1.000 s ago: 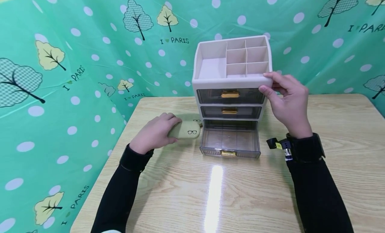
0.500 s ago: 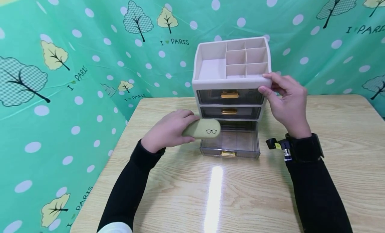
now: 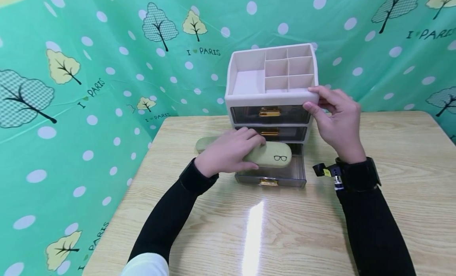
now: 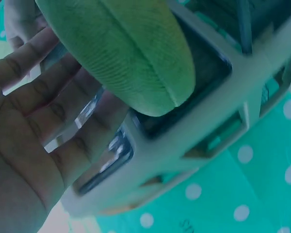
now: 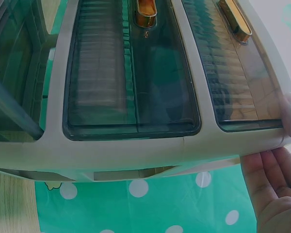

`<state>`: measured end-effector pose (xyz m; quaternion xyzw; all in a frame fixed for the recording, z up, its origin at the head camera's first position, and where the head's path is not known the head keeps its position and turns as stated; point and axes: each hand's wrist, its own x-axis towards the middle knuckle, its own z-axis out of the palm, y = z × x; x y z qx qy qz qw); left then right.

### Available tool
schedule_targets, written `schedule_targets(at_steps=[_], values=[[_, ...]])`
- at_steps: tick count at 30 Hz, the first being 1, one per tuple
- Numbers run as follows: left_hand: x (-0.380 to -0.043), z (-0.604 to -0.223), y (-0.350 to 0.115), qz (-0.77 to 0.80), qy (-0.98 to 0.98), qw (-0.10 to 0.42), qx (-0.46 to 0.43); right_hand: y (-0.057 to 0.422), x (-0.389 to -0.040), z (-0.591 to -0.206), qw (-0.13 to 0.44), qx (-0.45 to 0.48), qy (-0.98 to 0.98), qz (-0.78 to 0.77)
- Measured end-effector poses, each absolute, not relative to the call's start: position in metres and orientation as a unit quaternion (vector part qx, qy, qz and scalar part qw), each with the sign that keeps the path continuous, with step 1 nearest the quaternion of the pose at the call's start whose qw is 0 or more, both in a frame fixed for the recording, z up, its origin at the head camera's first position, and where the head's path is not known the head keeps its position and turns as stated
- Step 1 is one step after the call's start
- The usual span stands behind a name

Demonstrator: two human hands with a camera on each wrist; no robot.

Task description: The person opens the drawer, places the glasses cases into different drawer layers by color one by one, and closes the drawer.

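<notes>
My left hand (image 3: pixel 231 151) grips a pale green glasses case (image 3: pixel 272 154) printed with a small pair of glasses. This case overlaps the pulled-out bottom drawer (image 3: pixel 268 181) in the head view; its near end is covered by my hand. Behind my left hand, a second green case (image 3: pixel 204 143) lies on the table, mostly hidden. The white drawer organizer (image 3: pixel 270 98) stands at the back of the table. Thumb and fingers of my right hand (image 3: pixel 338 119) pinch its upper right front corner, also shown in the right wrist view with the hand (image 5: pixel 281 189) at the rim.
Two more smoky drawers with gold handles are closed: the top drawer (image 3: pixel 246 115) and the middle drawer (image 3: pixel 297 134). Divided compartments (image 3: pixel 277 69) form the organizer's top. A green dotted curtain (image 3: pixel 199 78) hangs behind and left of the wooden table (image 3: pixel 213 228).
My left hand has lifted the glasses case from beside the organizer and carried it right, over the open drawer. The second case has come into view behind the wrist. My right hand keeps its hold.
</notes>
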<state>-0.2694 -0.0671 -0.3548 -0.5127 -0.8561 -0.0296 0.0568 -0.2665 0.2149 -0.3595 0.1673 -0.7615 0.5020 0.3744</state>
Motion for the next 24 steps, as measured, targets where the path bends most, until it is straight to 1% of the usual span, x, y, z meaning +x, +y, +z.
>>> schedule_targets(at_steps=[3,11,16,24], values=[[-0.273,-0.360,-0.060,-0.032,-0.853,0.051,-0.518,0.209,-0.262,-0.355,0.377,0.163,-0.760,0.504],[-0.283,-0.381,-0.042,-0.027,-0.847,0.045,-0.528,0.206,-0.263,-0.356,0.380,0.164,-0.760,0.501],[-0.282,-0.393,-0.036,0.006,-0.851,0.034,-0.524,0.206,-0.263,-0.357,0.378,0.165,-0.759,0.504],[-0.278,-0.401,-0.030,0.055,-0.857,0.008,-0.513,0.211,-0.267,-0.360,0.380,0.163,-0.758,0.504]])
